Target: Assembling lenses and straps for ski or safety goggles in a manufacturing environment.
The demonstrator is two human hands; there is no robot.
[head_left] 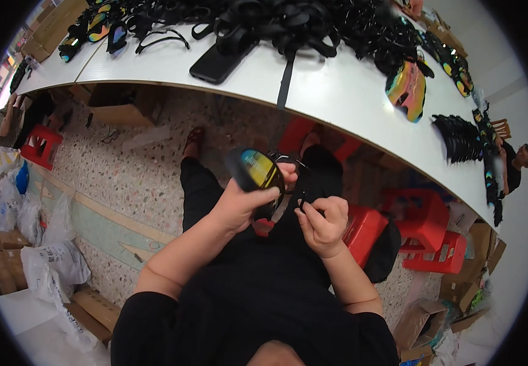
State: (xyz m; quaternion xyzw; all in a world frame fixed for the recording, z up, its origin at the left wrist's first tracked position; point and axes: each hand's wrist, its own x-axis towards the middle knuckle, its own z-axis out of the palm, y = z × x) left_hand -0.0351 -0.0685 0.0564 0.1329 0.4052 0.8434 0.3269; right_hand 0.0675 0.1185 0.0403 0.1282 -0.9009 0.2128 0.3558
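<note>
My left hand [242, 204] is closed round a pair of goggles [259, 171] with a dark frame and a mirrored yellow and blue lens, held over my lap and slightly blurred. Its thumb lies along the lower lens edge, and a thin black strap [294, 160] loops out beside the fingertips. Just to the right, my right hand [325, 226] pinches a thin black piece [302, 200] between thumb and forefinger. Against my dark trousers I cannot make out whether that piece joins the goggles.
A white table [337, 85] curves ahead, bearing a heap of black straps [270, 24], a black phone [222, 63] and more goggles [407, 91]. One strap hangs over its edge. Red stools [419, 219] stand at right; plastic bags [57, 262] and cartons [117, 113] lie around.
</note>
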